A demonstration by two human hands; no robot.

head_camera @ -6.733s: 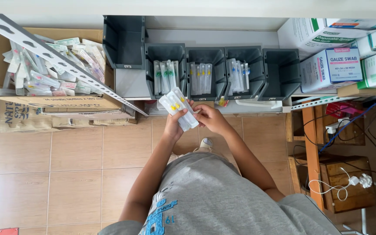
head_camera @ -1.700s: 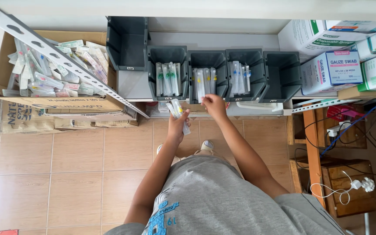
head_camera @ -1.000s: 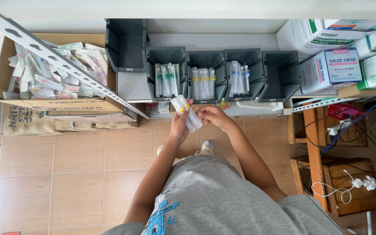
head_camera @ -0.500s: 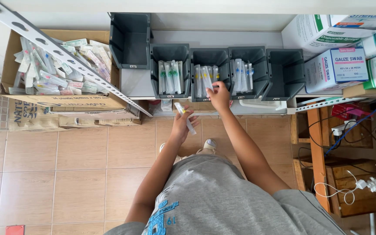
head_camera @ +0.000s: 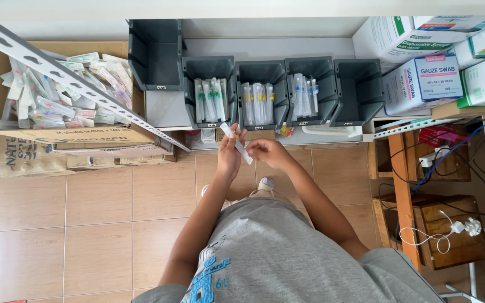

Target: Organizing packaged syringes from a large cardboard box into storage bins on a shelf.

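Half a second ago the right hand (head_camera: 266, 151) was stretched up into the middle grey bin (head_camera: 262, 94), the one holding the yellow-tipped sealed packets (head_camera: 257, 104); now it is back down in front of the body, fingers curled and pinching the lower end of the packet that the left hand (head_camera: 229, 155) holds up. The stack in the left hand has shrunk over the last seconds from a thick fan of packets to what looks like a single clear packet with a yellow part (head_camera: 237, 143), gripped between thumb and fingers just below the shelf edge (head_camera: 315, 137). Judging by that, the right hand has left one packet in the yellow bin and is taking hold of the last one, so this handful looks nearly sorted. The neighbouring bins show green-tipped packets (head_camera: 209, 100) to the left and blue-tipped packets (head_camera: 303, 94) to the right, with the outer bin on the right (head_camera: 360, 90) holding nothing visible. The cardboard box of mixed packets (head_camera: 63, 90) sits well apart at the left, behind the slotted metal rail (head_camera: 79, 84).
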